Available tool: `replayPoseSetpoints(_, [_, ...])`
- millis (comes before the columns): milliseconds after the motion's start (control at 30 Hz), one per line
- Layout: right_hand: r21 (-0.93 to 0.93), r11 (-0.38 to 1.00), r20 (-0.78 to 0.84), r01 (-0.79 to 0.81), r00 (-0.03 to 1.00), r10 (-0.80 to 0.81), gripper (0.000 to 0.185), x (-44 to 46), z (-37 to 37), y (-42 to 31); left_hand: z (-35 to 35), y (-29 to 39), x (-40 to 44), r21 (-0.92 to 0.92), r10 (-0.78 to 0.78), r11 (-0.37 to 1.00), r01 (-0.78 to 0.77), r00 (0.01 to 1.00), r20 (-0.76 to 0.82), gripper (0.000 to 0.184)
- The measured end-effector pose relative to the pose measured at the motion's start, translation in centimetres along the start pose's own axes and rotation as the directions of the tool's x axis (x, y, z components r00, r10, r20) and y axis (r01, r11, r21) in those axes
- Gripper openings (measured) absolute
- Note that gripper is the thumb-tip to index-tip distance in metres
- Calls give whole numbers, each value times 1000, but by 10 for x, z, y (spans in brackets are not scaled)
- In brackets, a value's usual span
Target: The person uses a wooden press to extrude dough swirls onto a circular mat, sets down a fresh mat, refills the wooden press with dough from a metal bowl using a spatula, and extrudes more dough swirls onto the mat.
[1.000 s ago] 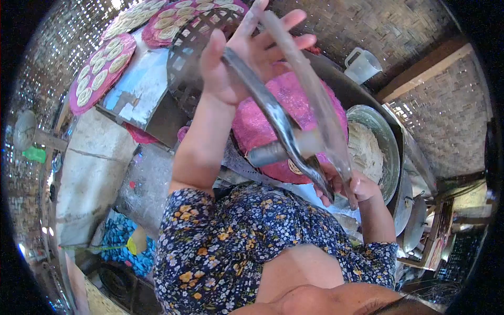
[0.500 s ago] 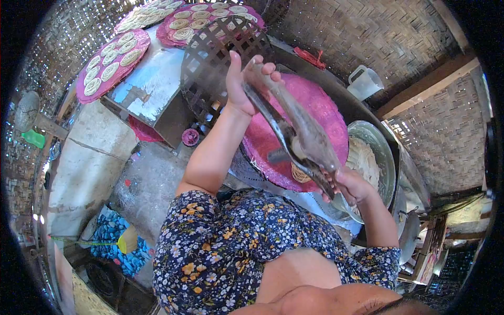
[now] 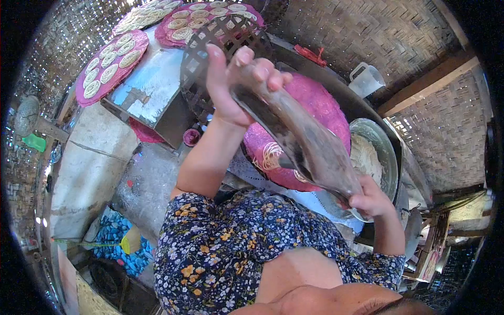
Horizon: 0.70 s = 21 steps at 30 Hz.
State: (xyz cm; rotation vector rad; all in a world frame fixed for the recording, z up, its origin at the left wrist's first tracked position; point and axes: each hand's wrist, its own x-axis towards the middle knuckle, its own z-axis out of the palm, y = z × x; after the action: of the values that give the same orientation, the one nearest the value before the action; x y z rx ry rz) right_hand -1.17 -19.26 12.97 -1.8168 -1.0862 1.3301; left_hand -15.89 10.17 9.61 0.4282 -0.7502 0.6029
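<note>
A long wooden dough press stretches diagonally between my hands. My left hand is wrapped over its upper end, thumb sticking up. My right hand grips the lower end near the basin. Under the press shows a short grey cylinder, partly hidden. Beside it, thin pale dough strands lie on or hang just over a round pink tray; I cannot tell which. A bit of another strand coil is mostly covered by the press.
A metal basin of pale dough stands at the right. Behind it are a clear plastic jug and a red bag. A woven lattice tray leans beyond my left hand. A pink tray of noodle coils rests at the upper left.
The press has risen toward the camera, and its arms look closer together. Its cylinder has shifted slightly right. Loose strands now show to the left of it on the pink tray side.
</note>
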Motion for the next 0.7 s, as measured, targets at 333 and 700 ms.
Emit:
replayPoseSetpoints(333, [-162,985,-109,53,991,-72,70,2,3,-32,19,15,20,75,24,997,-35,991,134,45])
replayPoseSetpoints(700, [-84,996,-87,22,996,-30,69,-25,-2,-3,6,-27,-2,-85,-56,994,64,994,91,58])
